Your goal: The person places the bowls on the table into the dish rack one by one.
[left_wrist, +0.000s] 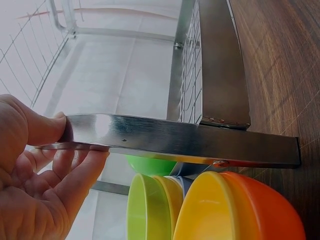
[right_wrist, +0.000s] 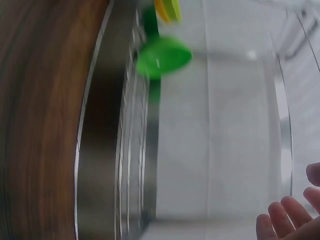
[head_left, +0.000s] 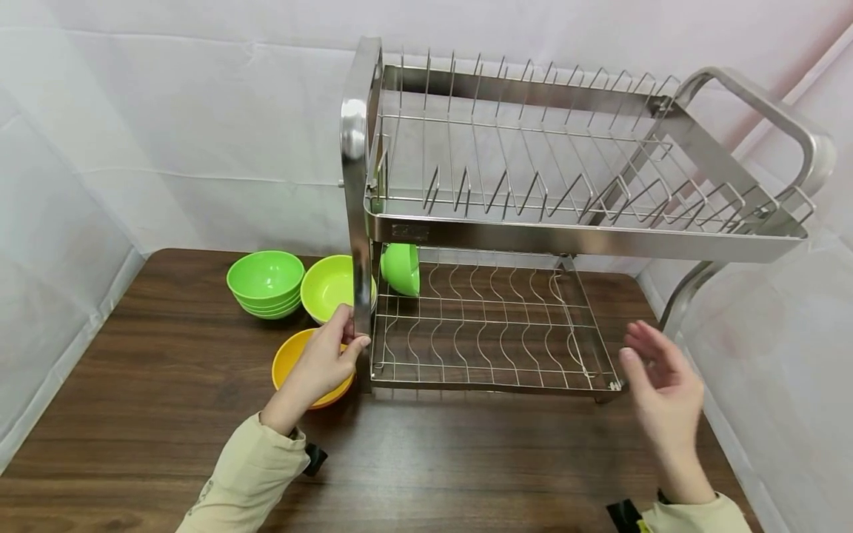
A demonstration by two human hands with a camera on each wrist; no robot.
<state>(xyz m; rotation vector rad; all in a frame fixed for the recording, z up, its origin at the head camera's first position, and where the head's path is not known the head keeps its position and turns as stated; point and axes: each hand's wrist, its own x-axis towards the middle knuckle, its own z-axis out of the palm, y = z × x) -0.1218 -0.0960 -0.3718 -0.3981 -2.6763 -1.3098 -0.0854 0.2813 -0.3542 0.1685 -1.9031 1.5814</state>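
A two-tier metal dish rack (head_left: 566,240) stands on the wooden table. My left hand (head_left: 320,363) pinches its front left post (left_wrist: 150,137), the thumb on one side and the fingers on the other. A green bowl (head_left: 401,268) stands on its side at the left end of the lower wire tier, its opening turned to the right. My right hand (head_left: 666,389), holding nothing, is raised beside the rack's lower right front corner, apart from it. Its fingers are loosely bent. In the right wrist view, the fingertips (right_wrist: 285,215) show at the lower right edge; that view is blurred.
Left of the rack are stacked green bowls (head_left: 266,277), yellow-green bowls (head_left: 328,287) partly behind the post, and yellow and orange bowls (left_wrist: 265,210) stacked near my left hand. The upper tier has upright wire dividers (head_left: 506,189). White sheeting (head_left: 200,133) hangs behind the table.
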